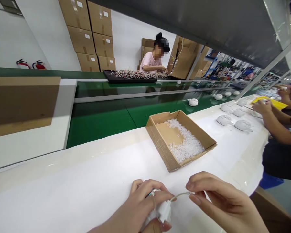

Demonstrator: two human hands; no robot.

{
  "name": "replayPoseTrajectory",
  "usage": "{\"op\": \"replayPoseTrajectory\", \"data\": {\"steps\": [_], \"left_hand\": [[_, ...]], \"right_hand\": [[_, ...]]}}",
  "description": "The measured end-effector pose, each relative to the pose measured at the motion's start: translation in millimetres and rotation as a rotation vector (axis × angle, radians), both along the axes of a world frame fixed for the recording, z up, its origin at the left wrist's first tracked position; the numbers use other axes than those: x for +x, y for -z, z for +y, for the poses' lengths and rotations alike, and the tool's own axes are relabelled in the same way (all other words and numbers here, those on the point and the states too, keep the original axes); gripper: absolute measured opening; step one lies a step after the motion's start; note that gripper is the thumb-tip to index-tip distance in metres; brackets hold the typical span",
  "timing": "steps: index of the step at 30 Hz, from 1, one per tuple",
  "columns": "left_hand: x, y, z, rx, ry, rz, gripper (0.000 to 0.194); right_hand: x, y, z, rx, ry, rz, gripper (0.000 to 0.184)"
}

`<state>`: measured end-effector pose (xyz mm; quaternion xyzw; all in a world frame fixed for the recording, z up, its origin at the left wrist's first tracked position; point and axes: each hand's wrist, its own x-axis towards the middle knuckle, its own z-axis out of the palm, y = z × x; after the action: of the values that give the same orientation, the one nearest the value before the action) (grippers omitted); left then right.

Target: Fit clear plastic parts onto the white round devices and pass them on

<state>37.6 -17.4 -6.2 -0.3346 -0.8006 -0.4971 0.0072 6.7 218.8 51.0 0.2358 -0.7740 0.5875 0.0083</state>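
My left hand (147, 204) is closed around a white plastic device (164, 212) with a thin pale cable, low in the middle of the view. Most of the device is hidden under my fingers. Between thumb and forefinger, my right hand (215, 197) pinches the end of that cable (180, 194), which curves up from the device. Just beyond both hands stands an open cardboard box (160, 147) holding many small clear plastic rings (186, 145).
Behind the box runs a green conveyor belt (106, 115) carrying round white devices (193, 102). More white devices (242, 125) lie on the white table (70, 184) at right, near a co-worker's hands (263, 105). Across the belt another person (152, 61) sits by a black tray of wires (133, 74).
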Motion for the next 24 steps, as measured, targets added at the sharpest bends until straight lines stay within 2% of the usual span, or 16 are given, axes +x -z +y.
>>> {"op": "replayPoseTrajectory", "data": {"steps": [6, 12, 16, 18, 21, 24], "left_hand": [[1.8, -0.8, -0.7, -0.033, 0.003, 0.005, 0.036], [1.8, 0.8, -0.1, 0.004, 0.017, 0.04, 0.038], [0.2, 2.2, 1.7, -0.018, -0.002, 0.069, 0.035], [-0.7, 1.1, 2.8, -0.032, -0.011, 0.111, 0.036], [-2.0, -2.4, 3.8, -0.058, -0.02, 0.16, 0.035], [-3.1, -3.6, 4.3, -0.054, -0.014, 0.161, 0.038]], "right_hand": [[3.2, -2.3, -2.5, -0.019, 0.157, -0.104, 0.006], [-0.5, -2.9, 4.4, 0.064, 0.01, -0.006, 0.018], [-1.9, 3.2, 3.9, 0.081, -0.04, -0.099, 0.015], [-0.2, 7.1, 0.0, 0.027, -0.004, -0.24, 0.008], [4.9, 12.3, -8.5, -0.138, 0.029, -0.473, 0.017], [11.2, 17.4, -19.1, -0.255, 0.036, -0.568, 0.017]]}}
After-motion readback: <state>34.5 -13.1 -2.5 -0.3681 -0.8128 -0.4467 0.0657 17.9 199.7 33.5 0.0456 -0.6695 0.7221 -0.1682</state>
